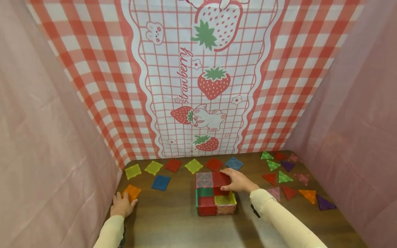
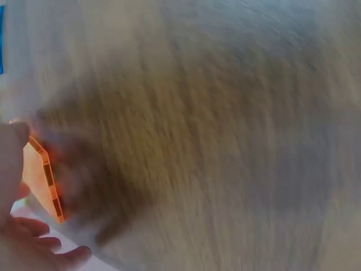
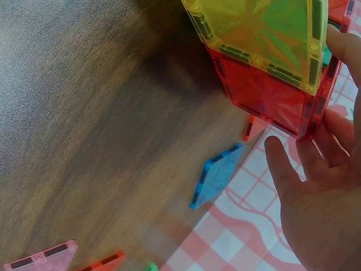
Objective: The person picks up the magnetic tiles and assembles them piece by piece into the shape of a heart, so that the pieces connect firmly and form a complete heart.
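At the table's left, my left hand (image 1: 121,205) grips an orange square magnetic tile (image 1: 131,193); the left wrist view shows the thumb at one corner of this tile (image 2: 42,178) and fingers curled beside it. Near the middle stands a boxy structure of translucent magnetic tiles (image 1: 206,206), with red, green, yellow and pink faces. My right hand (image 1: 238,181) holds its upper right part, thumb in front and fingers at the back. The right wrist view shows a yellow tile (image 3: 265,34) and a red tile (image 3: 265,93) of the structure, with fingertips touching the red edge.
Loose square tiles line the back, among them a yellow tile (image 1: 193,166) and a light blue tile (image 1: 234,163). A dark blue square (image 1: 160,182) lies nearer. Several triangle tiles (image 1: 289,192) spread on the right. A checked strawberry cloth (image 1: 214,82) hangs behind; pink curtains flank the table.
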`<act>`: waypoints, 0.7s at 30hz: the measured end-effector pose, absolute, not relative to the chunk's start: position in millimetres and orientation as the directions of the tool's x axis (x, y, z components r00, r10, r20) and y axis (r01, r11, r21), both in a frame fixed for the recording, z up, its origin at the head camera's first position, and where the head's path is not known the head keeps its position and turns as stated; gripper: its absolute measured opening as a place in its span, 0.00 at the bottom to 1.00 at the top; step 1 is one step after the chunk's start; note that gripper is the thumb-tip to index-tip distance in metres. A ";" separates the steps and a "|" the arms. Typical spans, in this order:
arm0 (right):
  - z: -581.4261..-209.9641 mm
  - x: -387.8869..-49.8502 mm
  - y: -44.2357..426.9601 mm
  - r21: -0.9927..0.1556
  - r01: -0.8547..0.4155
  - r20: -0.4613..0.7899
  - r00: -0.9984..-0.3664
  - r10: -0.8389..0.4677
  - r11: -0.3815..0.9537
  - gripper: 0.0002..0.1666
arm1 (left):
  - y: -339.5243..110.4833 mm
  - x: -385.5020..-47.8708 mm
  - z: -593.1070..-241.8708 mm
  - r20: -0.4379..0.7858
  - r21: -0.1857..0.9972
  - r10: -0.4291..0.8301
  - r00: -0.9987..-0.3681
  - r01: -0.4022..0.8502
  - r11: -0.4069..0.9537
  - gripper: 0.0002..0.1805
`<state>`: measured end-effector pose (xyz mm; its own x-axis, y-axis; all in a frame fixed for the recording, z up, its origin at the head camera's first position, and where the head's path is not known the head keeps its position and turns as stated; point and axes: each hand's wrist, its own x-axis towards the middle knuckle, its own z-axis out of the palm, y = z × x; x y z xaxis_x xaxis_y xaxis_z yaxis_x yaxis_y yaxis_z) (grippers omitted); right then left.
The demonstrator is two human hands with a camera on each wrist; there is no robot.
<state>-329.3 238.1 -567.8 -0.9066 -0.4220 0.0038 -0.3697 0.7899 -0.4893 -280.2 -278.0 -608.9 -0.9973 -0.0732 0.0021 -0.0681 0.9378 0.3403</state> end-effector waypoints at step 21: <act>-568.1 -331.3 236.6 -0.502 -0.353 -0.002 -0.912 -0.409 0.789 0.48 | -253.0 -298.4 -574.7 -0.001 0.443 -0.059 -0.998 -0.053 0.895 0.36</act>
